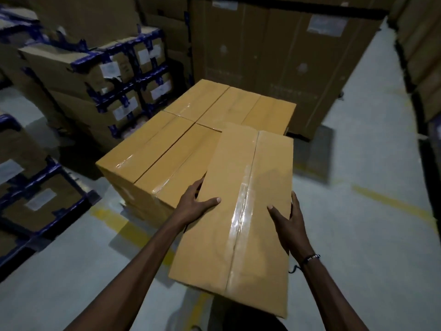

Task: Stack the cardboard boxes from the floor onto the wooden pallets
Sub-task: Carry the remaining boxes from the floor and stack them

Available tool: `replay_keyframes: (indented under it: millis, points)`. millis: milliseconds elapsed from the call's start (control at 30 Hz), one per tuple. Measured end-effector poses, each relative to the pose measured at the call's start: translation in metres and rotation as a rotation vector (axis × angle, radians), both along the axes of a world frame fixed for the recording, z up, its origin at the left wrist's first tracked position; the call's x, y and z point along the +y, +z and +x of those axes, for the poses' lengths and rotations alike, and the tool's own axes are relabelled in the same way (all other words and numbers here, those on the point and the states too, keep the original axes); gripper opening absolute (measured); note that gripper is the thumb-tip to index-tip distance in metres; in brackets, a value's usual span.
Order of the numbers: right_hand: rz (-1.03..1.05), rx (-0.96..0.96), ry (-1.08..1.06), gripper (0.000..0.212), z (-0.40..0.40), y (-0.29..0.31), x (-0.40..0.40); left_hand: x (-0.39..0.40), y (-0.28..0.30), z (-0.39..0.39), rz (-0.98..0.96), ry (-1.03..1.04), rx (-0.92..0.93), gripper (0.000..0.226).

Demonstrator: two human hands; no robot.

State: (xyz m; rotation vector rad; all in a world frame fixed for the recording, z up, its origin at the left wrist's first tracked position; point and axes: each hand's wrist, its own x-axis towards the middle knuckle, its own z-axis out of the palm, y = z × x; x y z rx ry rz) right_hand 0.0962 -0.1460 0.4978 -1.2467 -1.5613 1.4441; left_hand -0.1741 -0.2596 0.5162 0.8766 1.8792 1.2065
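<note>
I hold a long cardboard box (236,211), taped along its top seam, out in front of me. My left hand (194,201) grips its left edge, thumb lying on the top face. My right hand (287,223) grips the right edge the same way. The box's far end reaches over the near right corner of a stack of matching boxes (176,139), packed side by side in two rows. The pallet under the stack is hidden.
Blue-taped labelled cartons (114,75) are piled to the left, and more lie at the near left (35,199). A tall wall of large cartons (286,56) stands behind the stack. Grey floor with yellow lines (381,201) runs along the right.
</note>
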Motion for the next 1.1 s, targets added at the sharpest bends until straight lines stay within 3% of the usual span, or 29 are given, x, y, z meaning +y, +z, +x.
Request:
replay_keyframes:
  millis: [67,367,500,1100]
  points:
    - [-0.001,-0.032,-0.035,0.094,-0.014,0.001,0.000,0.011,0.001,-0.017,0.003,-0.033,-0.002,0.083]
    - [-0.044,-0.116,-0.124,0.094,-0.073,-0.019,0.042,0.080,-0.029,-0.095,-0.103,-0.186,0.018,0.090]
    - [-0.071,-0.093,-0.130,0.089,-0.096,-0.031,0.062,0.111,-0.041,-0.123,-0.159,-0.236,-0.011,0.081]
    - [-0.286,-0.168,-0.262,0.097,-0.154,-0.088,0.113,0.204,-0.118,-0.192,-0.360,-0.500,-0.036,0.081]
